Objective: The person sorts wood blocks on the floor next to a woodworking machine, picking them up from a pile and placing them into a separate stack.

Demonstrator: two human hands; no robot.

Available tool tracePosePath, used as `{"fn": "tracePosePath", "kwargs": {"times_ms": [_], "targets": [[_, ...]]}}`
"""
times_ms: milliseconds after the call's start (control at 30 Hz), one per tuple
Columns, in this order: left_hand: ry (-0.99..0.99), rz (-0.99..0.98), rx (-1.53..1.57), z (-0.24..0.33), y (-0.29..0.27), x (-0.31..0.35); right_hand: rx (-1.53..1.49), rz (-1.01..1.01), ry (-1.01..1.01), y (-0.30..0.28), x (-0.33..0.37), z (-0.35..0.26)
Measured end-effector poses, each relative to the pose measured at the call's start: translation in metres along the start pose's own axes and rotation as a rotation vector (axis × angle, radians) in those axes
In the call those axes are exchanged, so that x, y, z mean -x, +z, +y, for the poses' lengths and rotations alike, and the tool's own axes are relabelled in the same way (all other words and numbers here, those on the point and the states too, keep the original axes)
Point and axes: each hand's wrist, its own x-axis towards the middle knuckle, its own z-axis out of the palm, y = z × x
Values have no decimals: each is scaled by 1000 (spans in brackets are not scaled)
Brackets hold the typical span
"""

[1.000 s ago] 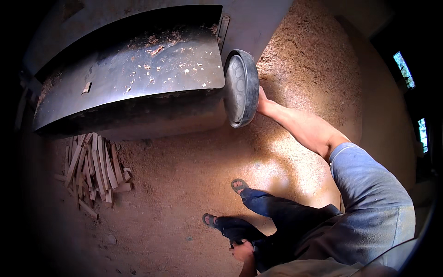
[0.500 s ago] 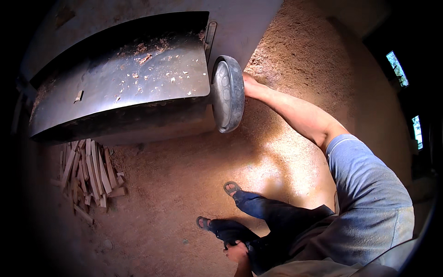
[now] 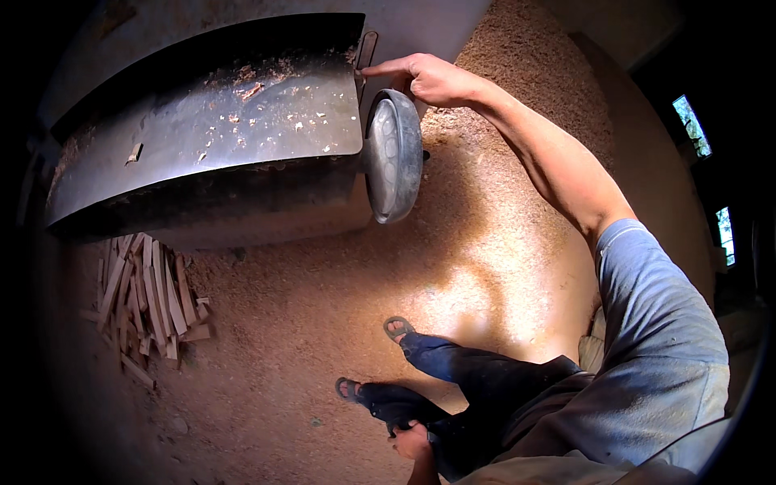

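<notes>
My right hand (image 3: 436, 79) reaches out over the wheel with its index finger stretched, the tip at the slotted metal strip (image 3: 368, 50) on the machine's side. Its other fingers are curled, and nothing shows in them. Just below this hand is the round handwheel (image 3: 394, 158), with a grey face and dark rim. Beside it lies the smooth metal bed (image 3: 267, 133) of the machine, scattered with wood chips. My left hand (image 3: 412, 441) is down by my thigh, its fingers curled at a dark thing I cannot make out against the dark trousers.
A pile of thin wooden strips (image 3: 149, 295) lies on the floor below the machine's left part. Sawdust (image 3: 525, 73) is heaped beyond my right arm and spreads over the ground. A small wood piece (image 3: 134, 152) rests on the bed's left part.
My right hand has come off the far side of the handwheel and moved up to the slotted strip, index finger now stretched. My left hand stays by the thigh.
</notes>
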Motion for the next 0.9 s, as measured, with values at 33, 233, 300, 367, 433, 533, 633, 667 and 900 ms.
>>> {"fn": "tracePosePath", "kwargs": {"times_ms": [33,233,300,367,433,533,633,667,900], "targets": [[-2,-2,-4,0,0,0,-9,-103,112,-9,1,-4],[-4,-19,-8,-1,4,0,60,188,-67,9,3,-11],[0,-28,-4,-1,6,1,47,287,-184,20,2,-6],[2,-10,6,-1,5,3,25,23,12,9,3,-15],[2,9,8,-1,7,4,85,-121,34,5,-5,-5],[-7,18,0,-1,12,4,45,69,27,10,-5,-11],[-17,1,-6,3,11,5,20,156,-26,15,-8,-12],[-16,5,-6,2,14,4,58,102,30,12,-7,-12],[-98,41,10,3,40,2,-181,41,247,33,51,12]]}}
